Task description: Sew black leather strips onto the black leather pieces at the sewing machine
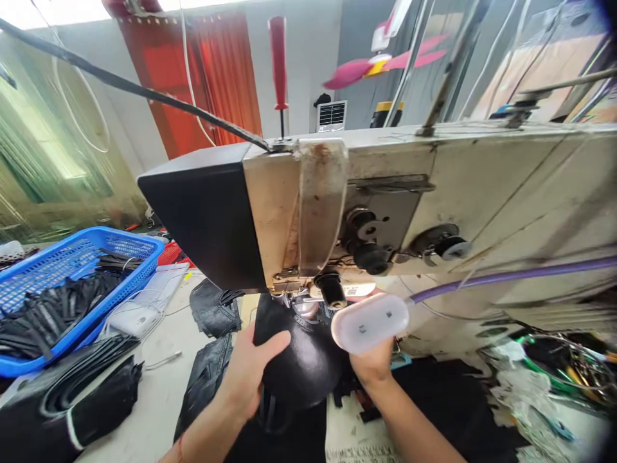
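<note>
A worn cream sewing machine (434, 193) with a black end cover fills the upper middle. Under its needle area sits a rounded black leather piece (303, 360). My left hand (248, 370) grips the left side of that piece, thumb pressed on top. My right hand (373, 363) is at the piece's right side, mostly hidden behind a small white lamp head (369, 321) on a purple flexible stalk; its fingers do not show.
A blue plastic basket (77, 257) holding black strips stands at the left, with black straps and leather pieces (214, 308) lying beside it on the table. A tangle of wires and scraps lies at the right (554, 366). A red screwdriver (278, 64) stands on the machine.
</note>
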A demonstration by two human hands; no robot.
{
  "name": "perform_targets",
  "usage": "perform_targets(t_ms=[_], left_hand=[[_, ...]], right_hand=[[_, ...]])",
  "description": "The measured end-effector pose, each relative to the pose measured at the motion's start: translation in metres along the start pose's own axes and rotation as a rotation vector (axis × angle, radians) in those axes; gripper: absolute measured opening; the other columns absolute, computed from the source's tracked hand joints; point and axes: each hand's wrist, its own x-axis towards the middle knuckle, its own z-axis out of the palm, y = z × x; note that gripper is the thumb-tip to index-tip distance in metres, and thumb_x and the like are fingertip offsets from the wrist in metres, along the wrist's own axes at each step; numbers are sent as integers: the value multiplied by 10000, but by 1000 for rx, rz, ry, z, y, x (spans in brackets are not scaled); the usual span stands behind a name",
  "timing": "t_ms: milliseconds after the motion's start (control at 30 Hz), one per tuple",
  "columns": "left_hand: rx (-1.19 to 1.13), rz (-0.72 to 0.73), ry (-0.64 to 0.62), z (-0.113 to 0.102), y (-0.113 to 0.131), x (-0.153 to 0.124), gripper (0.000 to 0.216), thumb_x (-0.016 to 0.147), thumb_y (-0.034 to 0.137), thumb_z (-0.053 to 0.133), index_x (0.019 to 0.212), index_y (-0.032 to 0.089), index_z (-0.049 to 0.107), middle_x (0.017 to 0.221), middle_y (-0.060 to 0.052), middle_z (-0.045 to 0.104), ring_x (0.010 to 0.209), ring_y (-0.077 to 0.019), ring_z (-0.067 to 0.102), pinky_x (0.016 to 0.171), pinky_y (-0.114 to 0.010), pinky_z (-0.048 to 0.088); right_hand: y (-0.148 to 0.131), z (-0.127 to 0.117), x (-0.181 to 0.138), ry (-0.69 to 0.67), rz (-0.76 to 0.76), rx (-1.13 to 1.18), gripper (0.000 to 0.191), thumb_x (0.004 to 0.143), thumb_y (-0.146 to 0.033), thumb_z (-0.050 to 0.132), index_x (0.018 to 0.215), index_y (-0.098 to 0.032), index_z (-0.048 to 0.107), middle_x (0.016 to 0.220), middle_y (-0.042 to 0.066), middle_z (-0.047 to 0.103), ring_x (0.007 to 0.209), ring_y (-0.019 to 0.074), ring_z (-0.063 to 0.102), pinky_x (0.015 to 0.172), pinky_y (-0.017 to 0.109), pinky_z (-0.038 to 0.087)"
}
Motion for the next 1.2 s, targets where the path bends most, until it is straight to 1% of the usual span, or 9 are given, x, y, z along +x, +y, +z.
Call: perform_targets(t_ms=[100,200,400,467,567,733,933,1067,1200], left_hand=[[-148,-18,67,11,-22,-26,649,560,286,869,1158,150,659,1050,-122,743,970,-299,692,834,-384,559],[-203,3,111,17,-32,-36,677,549,267,878,1179,153,657,1074,-124,742,1022,-302,682,878,-386,553],[-235,-2,63,6,-21,-37,622,582,217,865,1162,131,657,1016,-122,755,999,-309,693,903,-413,548],[-272,6,115,8,-22,-40,606,595,224,856,1159,142,651,1010,-104,757,996,-296,696,901,-395,551],[-359,41,226,22,-31,-44,613,592,239,855,1160,164,636,1040,-91,751,1015,-288,691,907,-378,554],[-406,84,274,43,-41,-45,659,629,169,833,1232,209,570,1130,-94,722,1076,-282,670,941,-395,545],[-429,62,276,39,-43,-43,680,665,165,806,1286,195,531,1155,-128,706,1083,-296,666,923,-413,551],[-398,46,251,35,-57,-36,711,626,266,847,1267,178,552,1128,-134,713,1031,-310,684,904,-431,558],[-388,99,272,31,-74,-24,680,574,374,868,1169,152,624,1071,-146,729,1013,-328,684,931,-447,537]], right_hand=[[-14,2,-15,10,21,11,200,901,-198,507,1040,-166,647,969,140,637,983,294,618,943,488,459],[-33,-2,-12,-198,24,74,113,872,-245,586,844,-203,686,846,95,686,865,252,653,902,411,494],[-51,-14,20,-614,179,180,244,934,-339,504,929,-226,721,903,57,729,880,231,667,843,369,524],[-50,-14,24,-698,241,233,279,929,-385,494,895,-228,722,863,42,728,839,221,670,799,356,538],[-47,-10,23,-733,337,303,313,893,-442,514,773,-205,680,793,37,703,780,210,661,738,335,543],[-45,-10,27,-696,450,346,288,812,-477,593,730,-202,611,748,26,656,730,191,622,705,320,521],[-38,-27,53,-749,481,323,329,647,-499,765,634,-210,608,649,2,606,638,173,569,684,328,514],[-31,-31,62,-838,451,308,341,642,-534,754,592,-217,638,596,10,590,580,175,539,585,313,495],[-28,-31,65,-909,425,231,347,661,-553,721,562,-230,640,569,17,571,553,180,513,518,293,453]])
